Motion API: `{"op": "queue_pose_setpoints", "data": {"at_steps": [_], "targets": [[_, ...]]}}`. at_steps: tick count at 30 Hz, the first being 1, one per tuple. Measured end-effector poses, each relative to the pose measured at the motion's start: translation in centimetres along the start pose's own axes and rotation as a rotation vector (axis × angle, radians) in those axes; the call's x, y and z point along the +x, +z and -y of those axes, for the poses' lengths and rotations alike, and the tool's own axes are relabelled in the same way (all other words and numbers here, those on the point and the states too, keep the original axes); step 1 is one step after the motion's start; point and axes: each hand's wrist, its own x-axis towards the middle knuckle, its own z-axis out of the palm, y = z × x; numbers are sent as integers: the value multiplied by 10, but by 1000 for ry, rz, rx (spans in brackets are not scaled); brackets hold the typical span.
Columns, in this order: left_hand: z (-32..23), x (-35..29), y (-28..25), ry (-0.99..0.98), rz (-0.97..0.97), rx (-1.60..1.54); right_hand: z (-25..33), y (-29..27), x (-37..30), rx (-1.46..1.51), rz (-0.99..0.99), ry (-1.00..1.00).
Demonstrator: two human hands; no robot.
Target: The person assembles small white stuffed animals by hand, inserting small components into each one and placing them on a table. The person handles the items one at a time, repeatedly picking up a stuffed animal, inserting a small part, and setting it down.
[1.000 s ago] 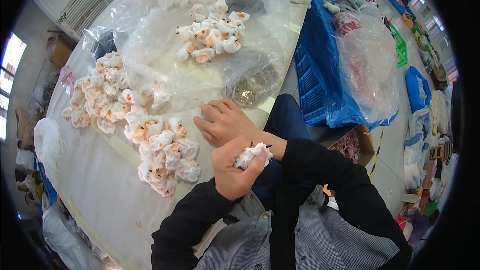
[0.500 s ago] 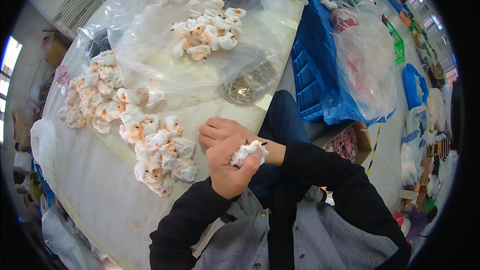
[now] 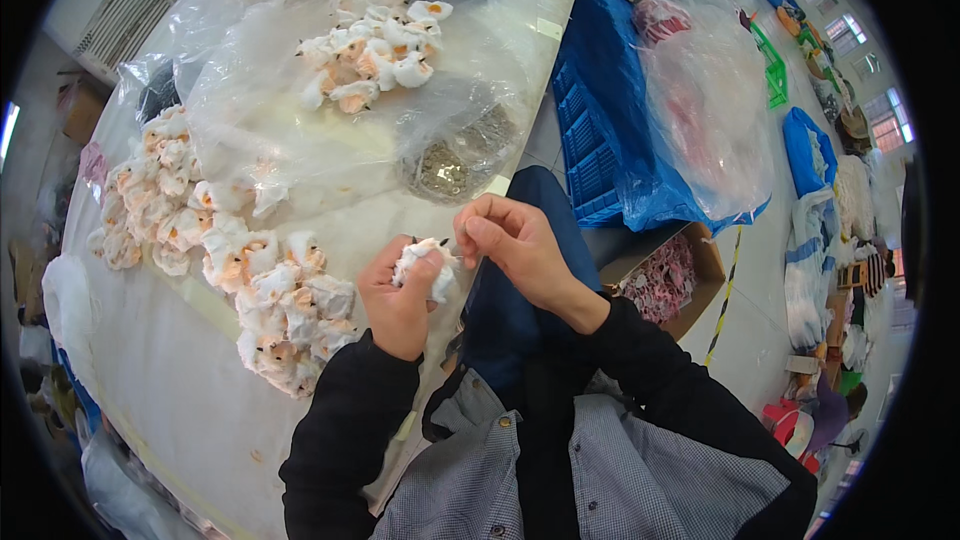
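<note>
In my left hand is a small white fluffy plush piece with dark pointed tips, held between thumb and fingers over the table edge. My right hand is just to its right, thumb and forefinger pinched together close to the piece. Whatever is in that pinch is too small to make out. Left of my hands, a heap of similar plush pieces, white with orange patches and dark tips, spreads across the white table. More such pieces lie on a clear plastic bag farther back.
A bag of small shiny brownish items lies near the table's right edge. Right of the table is a blue crate with a blue liner and clear bags. Below it, a cardboard box holds pink scraps.
My right hand has moved from beyond my left hand to its right side, now pinched. The left hand keeps hold of the plush piece. The whole view has shifted slightly.
</note>
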Motion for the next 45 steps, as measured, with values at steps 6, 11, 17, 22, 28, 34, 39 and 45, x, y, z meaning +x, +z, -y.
{"op": "queue_pose_setpoints", "data": {"at_steps": [6, 11, 17, 22, 28, 34, 39, 45], "targets": [[9, 3, 2, 3, -15, 43, 7, 13, -7, 0, -15, 55], [13, 3, -3, 50, -15, 90, 3, 11, -7, -26, -33, 60], [13, 3, -1, 78, -20, 125, 1, 10, -6, -45, -35, 81], [14, 4, 0, 89, -25, 110, 1, 9, -5, -108, -51, 89], [18, 4, -1, 102, -42, 194, 13, 12, -6, -401, -79, -5], [20, 4, 0, 70, -67, 229, 32, 5, 1, -656, 73, -25], [22, 4, 0, 67, -57, 279, 36, 4, 0, -740, 93, -68], [18, 4, 2, 80, -39, 302, 33, 1, 7, -723, 131, -39]]}}
